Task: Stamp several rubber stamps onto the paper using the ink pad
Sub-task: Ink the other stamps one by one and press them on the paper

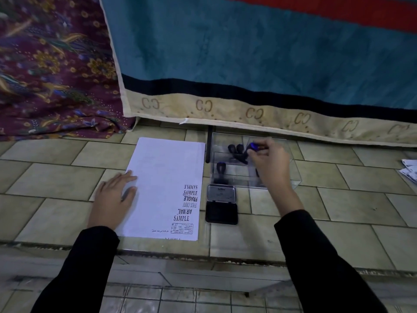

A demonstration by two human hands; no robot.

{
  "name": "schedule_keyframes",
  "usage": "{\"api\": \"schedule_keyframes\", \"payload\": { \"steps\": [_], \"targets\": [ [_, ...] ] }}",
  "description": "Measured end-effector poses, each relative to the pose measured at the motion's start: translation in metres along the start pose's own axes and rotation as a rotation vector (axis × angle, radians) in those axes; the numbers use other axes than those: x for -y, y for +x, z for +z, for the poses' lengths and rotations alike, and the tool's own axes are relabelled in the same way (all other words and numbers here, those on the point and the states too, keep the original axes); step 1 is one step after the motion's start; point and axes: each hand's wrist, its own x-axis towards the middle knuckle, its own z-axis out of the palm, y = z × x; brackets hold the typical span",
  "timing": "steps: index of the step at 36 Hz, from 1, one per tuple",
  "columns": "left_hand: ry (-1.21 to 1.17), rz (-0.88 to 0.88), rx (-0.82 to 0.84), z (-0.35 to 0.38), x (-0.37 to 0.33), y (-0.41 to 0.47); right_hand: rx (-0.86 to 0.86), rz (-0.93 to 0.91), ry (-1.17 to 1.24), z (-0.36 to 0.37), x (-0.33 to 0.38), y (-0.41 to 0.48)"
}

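A white sheet of paper (164,177) lies on the tiled floor, with several black stamped words along its right edge. My left hand (112,199) rests flat on the paper's left side, fingers spread. To the right of the paper, the black ink pad (221,212) lies open, its lid (222,192) folded back. Behind it stands a clear plastic box (291,177) holding several dark rubber stamps (235,151). My right hand (269,162) is over the box, fingers closed on a stamp with a blue-topped handle (254,146).
A teal and beige mattress edge (248,114) runs along the back, close behind the box. Patterned maroon cloth (52,75) lies at the back left. Loose papers (409,170) sit at the far right. A floor step edge (203,256) crosses below the paper.
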Motion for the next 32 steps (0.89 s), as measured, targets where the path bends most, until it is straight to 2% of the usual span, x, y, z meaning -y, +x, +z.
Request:
{"api": "schedule_keyframes", "payload": {
  "steps": [4,7,11,18,22,25,32],
  "targets": [
    [-0.008,0.006,-0.007,0.000,0.000,0.000,0.129,-0.049,-0.223,0.003,-0.019,0.012],
    [-0.019,0.002,-0.006,-0.001,0.000,0.000,0.197,-0.044,-0.276,0.008,-0.021,0.018],
    [-0.032,-0.002,0.009,-0.004,-0.003,-0.001,0.280,-0.132,-0.416,0.012,-0.017,0.026],
    [-0.038,-0.014,0.011,-0.001,0.001,0.000,0.527,-0.173,-0.546,0.026,-0.011,0.027],
    [-0.042,-0.017,0.018,-0.001,0.002,-0.001,0.545,-0.172,-0.616,0.035,-0.011,0.021],
    [-0.046,-0.030,0.023,-0.001,0.001,-0.001,0.513,-0.141,-0.566,0.037,-0.007,0.024],
    [-0.046,-0.017,0.025,-0.003,0.000,-0.002,0.258,-0.122,-0.395,0.047,0.001,0.046]
  ]
}}
